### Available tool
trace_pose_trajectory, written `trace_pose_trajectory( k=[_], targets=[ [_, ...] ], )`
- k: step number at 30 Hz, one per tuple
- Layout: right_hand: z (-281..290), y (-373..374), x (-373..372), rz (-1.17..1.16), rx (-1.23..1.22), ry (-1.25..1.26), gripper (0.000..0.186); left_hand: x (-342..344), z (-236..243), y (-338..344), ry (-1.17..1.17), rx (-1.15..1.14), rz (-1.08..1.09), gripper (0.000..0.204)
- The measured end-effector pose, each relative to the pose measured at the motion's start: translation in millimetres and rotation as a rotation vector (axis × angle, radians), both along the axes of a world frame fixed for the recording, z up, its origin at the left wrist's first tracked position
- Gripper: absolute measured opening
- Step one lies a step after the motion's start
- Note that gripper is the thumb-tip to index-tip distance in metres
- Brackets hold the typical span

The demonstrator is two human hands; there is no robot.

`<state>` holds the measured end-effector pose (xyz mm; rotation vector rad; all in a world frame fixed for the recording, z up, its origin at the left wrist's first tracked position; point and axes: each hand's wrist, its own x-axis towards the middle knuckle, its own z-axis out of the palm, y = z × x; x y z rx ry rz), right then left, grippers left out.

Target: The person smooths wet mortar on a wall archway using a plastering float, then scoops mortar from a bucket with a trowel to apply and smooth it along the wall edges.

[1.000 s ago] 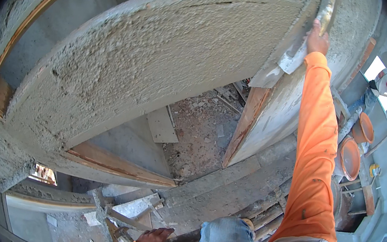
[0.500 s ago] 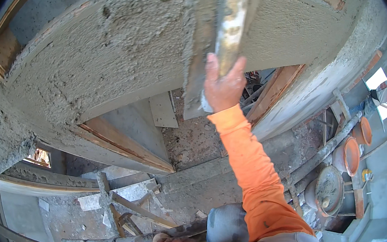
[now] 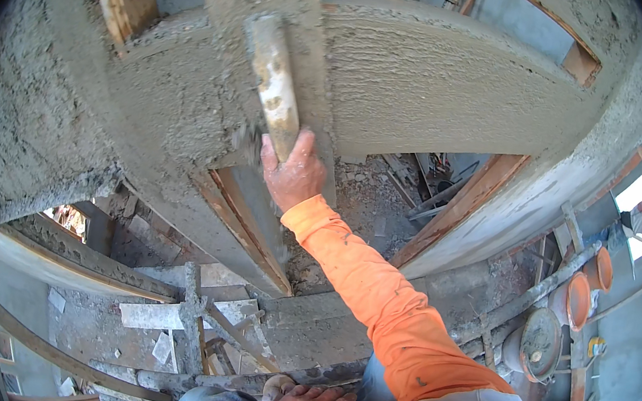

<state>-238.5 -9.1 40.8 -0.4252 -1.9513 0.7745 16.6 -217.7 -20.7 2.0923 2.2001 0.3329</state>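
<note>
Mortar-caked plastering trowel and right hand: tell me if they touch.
Touching. The head view shows the right hand wrapped round the lower end of the mortar-caked plastering trowel.

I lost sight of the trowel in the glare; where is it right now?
In the head view the trowel is upper centre-left, gripped by the right hand and pressed flat on the wet plastered wall, right of the wood-framed opening.
</note>
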Motion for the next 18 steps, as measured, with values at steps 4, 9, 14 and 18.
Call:
trace_pose_trajectory(
  k=[4, 9, 14, 18],
  targets=[
    [-5, -50, -19, 0.186, 0.136, -0.090, 0.049, 2, 29, 9, -0.050, 0.033, 0.073, 0.039],
    [-48, -83, -36, 0.372, 0.224, -0.225, 0.050, -1, 40, 11, -0.327, -0.278, 0.087, 0.052],
    [-100, -36, -22, 0.367, 0.534, -0.426, 0.050, -10, 56, 18, -0.403, -0.331, 0.134, 0.059],
    [-52, -23, -12, 0.182, 0.307, -0.277, 0.051, -8, 50, 13, -0.432, -0.345, 0.155, 0.058]
  ],
)
